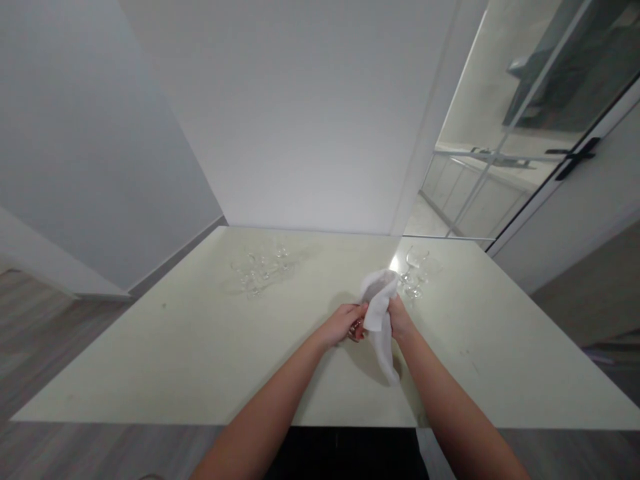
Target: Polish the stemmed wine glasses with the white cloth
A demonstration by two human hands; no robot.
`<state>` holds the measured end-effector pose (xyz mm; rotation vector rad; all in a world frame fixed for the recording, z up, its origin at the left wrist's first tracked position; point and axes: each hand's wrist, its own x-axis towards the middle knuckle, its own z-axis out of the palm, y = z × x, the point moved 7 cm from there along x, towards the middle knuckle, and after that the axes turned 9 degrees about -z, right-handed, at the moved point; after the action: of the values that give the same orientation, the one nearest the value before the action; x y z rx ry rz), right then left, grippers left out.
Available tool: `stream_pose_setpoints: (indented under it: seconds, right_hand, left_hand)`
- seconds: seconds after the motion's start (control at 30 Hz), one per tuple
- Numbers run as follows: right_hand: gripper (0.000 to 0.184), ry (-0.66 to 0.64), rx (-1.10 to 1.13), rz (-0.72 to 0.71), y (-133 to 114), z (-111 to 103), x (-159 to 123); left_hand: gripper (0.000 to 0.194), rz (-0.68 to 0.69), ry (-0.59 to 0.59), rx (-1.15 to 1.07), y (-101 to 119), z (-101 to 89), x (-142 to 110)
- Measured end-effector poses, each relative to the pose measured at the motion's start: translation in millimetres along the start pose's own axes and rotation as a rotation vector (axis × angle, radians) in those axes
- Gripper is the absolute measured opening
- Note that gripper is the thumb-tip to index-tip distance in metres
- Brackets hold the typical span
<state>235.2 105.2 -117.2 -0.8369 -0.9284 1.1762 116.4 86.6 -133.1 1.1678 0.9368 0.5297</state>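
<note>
Above the desk (200,353), the left hand (344,325) has its grip around a partly hidden clear glass piece (357,331); the right hand (399,320) clasps a draped white cloth (383,313) beside it. Beyond stand a right glassware cluster (413,279) and a left glassware cluster (261,272).

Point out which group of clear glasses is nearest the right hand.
The group on the right, just beyond the right hand; the other group sits well away, to the left.
</note>
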Motion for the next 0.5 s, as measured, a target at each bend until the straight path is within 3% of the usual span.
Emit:
stream_pose_setpoints:
  seconds: [0.07,0.13,0.27,0.33,0.4,0.5]
  right_hand:
    - [0.035,0.048,-0.02,-0.061,-1.8,-2.3,2.4]
    - [0.036,0.087,-0.041,-0.106,-3.4,-5.1,3.4]
    - [0.044,-0.113,-0.001,0.026,0.4,4.0,-2.1]
    - [0.048,-0.213,0.016,0.067,-1.7,8.7,-6.4]
    - [0.048,-0.214,0.005,0.038,-6.1,8.6,-6.7]
    - [0.043,-0.084,-0.051,-0.061,-10.1,2.5,-2.1]
  left_hand:
    - [0.05,0.126,0.115,0.074,11.3,-5.5,-1.0]
    - [0.047,0.127,0.133,0.079,13.7,-6.6,-1.6]
    - [0.059,-0.148,-0.152,-0.094,-3.2,5.8,-6.7]
    - [0.062,-0.166,-0.232,-0.112,-4.4,8.7,-10.7]
    - [0.062,-0.07,-0.142,-0.045,1.3,2.4,-10.0]
    - [0.052,0.169,0.155,0.133,17.8,-12.0,-9.6]
